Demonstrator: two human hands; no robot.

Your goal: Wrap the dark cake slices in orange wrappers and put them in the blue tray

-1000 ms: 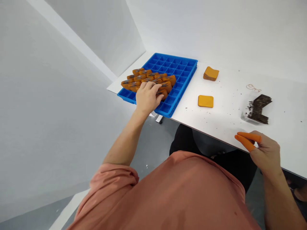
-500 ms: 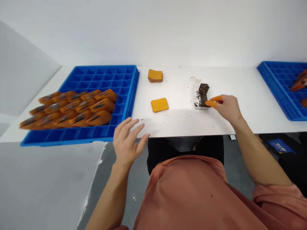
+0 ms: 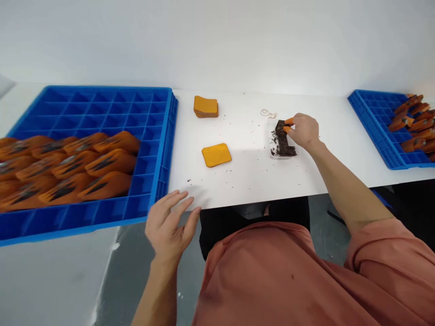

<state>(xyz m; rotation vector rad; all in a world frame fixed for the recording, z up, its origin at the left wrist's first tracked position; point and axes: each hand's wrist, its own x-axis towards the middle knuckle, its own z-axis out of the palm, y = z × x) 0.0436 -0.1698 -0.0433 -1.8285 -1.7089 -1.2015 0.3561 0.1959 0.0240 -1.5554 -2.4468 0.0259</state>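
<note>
My right hand (image 3: 302, 130) has its thumb and forefinger, in orange finger covers (image 3: 289, 121), nearly closed over the far part of the dark strips (image 3: 286, 150); I cannot tell whether a strip is pinched between them. The strips lie under those fingertips, in a clear container (image 3: 271, 147). My left hand (image 3: 171, 222) holds nothing, fingers loosely spread at the near edge of the desk (image 3: 238, 181). Between my hands lies a yellow-orange pad (image 3: 216, 155), with a stack of similar pieces (image 3: 205, 106) beyond it. A thin loop (image 3: 268, 113) sits just past the container. Left of my left hand, orange folded pouches (image 3: 108, 163) fill part of a blue divided tray (image 3: 163, 149); well right of my right hand, another blue tray (image 3: 369, 131) holds orange pieces (image 3: 421, 122).
</note>
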